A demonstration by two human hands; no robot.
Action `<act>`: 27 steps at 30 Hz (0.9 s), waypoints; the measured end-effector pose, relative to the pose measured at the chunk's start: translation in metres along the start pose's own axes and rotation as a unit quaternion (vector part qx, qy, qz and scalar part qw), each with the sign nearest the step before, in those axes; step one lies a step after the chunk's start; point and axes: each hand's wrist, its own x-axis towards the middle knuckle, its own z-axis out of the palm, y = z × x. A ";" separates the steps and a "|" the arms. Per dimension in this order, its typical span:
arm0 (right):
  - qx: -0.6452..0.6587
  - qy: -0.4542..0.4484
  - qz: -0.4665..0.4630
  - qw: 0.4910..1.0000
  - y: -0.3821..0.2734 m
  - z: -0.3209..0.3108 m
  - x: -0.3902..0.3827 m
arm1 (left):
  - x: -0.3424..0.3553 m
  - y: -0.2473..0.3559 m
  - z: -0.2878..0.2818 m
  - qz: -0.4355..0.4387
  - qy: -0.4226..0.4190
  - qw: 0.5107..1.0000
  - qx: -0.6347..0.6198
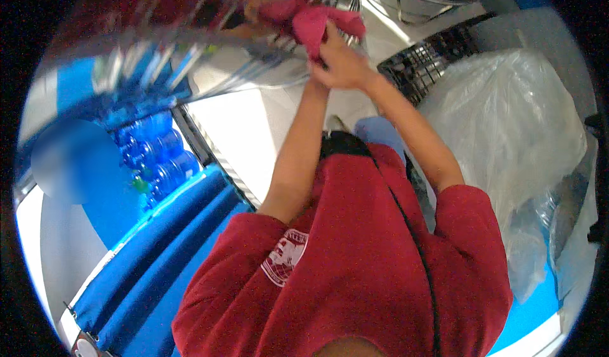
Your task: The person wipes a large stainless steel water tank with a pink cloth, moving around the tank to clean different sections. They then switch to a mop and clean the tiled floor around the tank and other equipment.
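A crumpled pinkish-red cloth (312,27) lies against a metal wire rack (254,62) at the top of the view. My right hand (342,59) is closed on the cloth, its fingers bent into the fabric. My left forearm reaches up to the same spot, crossing close under the right wrist. The left hand itself is mostly hidden behind my right hand and the cloth, so its fingers do not show. The rack's upper left part is smeared by motion.
Large clear blue bottles (162,151) stand at the left behind a blue curtain (165,243). On the right, a big translucent plastic bag (507,116) bulges beside a black plastic crate (438,59). Round metal wire frames (406,5) stand beyond my hands.
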 end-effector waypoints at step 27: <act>-0.228 0.251 -0.168 0.926 -0.255 0.025 0.190 | -0.182 0.029 0.259 0.691 0.185 0.256 0.650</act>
